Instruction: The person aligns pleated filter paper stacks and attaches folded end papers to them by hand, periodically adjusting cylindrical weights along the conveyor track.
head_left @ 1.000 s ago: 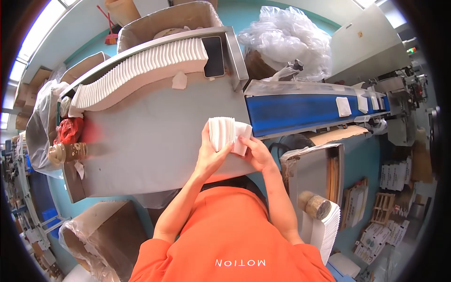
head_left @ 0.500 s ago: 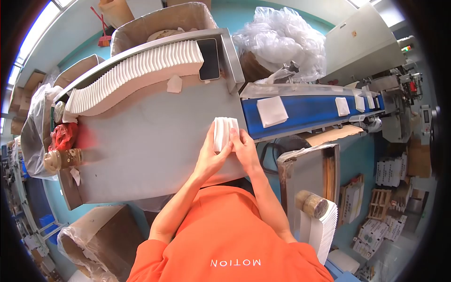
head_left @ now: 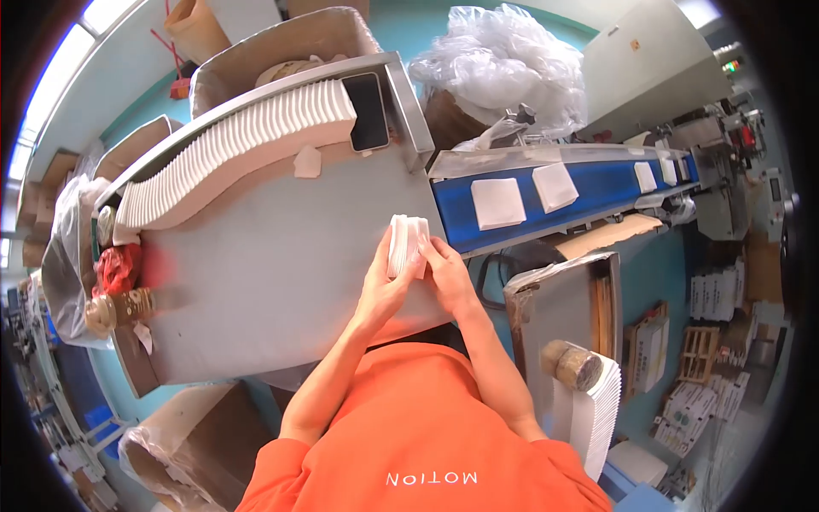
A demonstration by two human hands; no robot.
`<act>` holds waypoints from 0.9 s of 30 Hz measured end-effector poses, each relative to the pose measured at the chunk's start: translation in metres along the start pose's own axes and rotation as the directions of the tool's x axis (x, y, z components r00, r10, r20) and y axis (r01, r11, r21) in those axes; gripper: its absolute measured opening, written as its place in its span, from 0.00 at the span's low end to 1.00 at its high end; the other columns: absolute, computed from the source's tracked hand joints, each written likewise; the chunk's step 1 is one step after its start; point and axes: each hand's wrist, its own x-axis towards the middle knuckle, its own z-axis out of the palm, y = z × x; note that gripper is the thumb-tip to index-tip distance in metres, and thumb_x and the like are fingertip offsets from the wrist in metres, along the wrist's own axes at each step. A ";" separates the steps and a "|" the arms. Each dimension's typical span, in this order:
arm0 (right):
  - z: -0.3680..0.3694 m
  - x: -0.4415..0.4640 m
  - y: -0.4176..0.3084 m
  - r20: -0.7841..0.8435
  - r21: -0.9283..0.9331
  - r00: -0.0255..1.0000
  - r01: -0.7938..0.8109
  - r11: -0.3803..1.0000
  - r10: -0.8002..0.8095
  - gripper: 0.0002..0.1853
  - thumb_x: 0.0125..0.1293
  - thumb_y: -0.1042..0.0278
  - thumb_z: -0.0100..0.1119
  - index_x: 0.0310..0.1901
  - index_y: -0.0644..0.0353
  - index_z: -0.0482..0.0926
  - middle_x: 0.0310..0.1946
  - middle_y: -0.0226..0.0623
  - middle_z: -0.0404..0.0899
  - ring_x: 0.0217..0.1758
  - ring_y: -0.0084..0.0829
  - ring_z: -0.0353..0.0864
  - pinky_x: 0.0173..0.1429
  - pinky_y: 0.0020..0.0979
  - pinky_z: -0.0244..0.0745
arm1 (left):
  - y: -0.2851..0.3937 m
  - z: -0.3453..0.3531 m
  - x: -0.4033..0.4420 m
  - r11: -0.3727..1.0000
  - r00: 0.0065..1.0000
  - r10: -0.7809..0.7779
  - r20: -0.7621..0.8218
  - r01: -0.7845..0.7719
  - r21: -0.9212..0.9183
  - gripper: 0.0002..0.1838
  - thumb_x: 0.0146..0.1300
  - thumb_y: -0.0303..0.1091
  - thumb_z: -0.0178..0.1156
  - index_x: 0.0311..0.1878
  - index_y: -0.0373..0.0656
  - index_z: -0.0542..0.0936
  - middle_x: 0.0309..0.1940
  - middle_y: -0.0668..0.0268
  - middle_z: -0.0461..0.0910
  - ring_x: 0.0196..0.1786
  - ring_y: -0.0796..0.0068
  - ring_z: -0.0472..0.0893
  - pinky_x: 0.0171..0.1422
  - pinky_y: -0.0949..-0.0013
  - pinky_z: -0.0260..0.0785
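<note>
Between my hands, above the metal table, is a small stack of folded white paper sheets, held upright with its layered edges showing. My left hand wraps its left side and lower end. From the right, my right hand grips it, fingers bent along its edge. The fingers partly cover the lower end of the stack. Along the table's back edge runs a long curved row of similar white folded sheets. One loose white piece lies in front of that row.
A blue conveyor belt to the right carries several white folded pieces, including a near one. A phone lies at the row's end. A jar and red bag are at left. A brown roll rests by another white row.
Another white piece has come into the near half of the belt, and the nearer ones have shifted. My hands still hold the stack, nearly in place. The view has tilted slightly.
</note>
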 end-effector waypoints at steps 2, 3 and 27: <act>-0.001 -0.003 0.006 -0.045 -0.027 0.999 -0.002 1.000 0.001 0.18 0.76 0.59 0.54 0.53 0.67 0.77 0.45 0.37 0.81 0.46 0.24 0.80 0.50 0.29 0.78 | 0.000 -0.002 0.003 1.000 1.000 -0.001 0.007 0.001 0.004 0.39 0.68 0.37 0.64 0.77 0.38 0.57 0.67 0.55 0.69 0.69 0.67 0.70 0.72 0.65 0.64; -0.002 -0.004 0.007 -0.072 -0.039 0.997 -0.002 0.999 -0.001 0.17 0.76 0.60 0.53 0.53 0.67 0.77 0.45 0.37 0.81 0.45 0.24 0.80 0.50 0.28 0.79 | -0.008 -0.003 0.006 1.000 1.000 0.004 0.009 -0.004 -0.002 0.40 0.67 0.36 0.65 0.77 0.38 0.57 0.67 0.55 0.69 0.69 0.67 0.71 0.71 0.65 0.65; -0.057 -0.001 -0.011 -0.553 0.111 0.820 0.248 0.962 -0.147 0.35 0.71 0.57 0.61 0.68 0.71 0.59 0.49 0.43 0.79 0.49 0.31 0.80 0.46 0.33 0.80 | -0.022 0.005 0.079 0.295 0.687 0.647 0.331 -0.626 0.721 0.25 0.70 0.29 0.56 0.70 0.41 0.68 0.64 0.46 0.72 0.67 0.46 0.71 0.71 0.51 0.61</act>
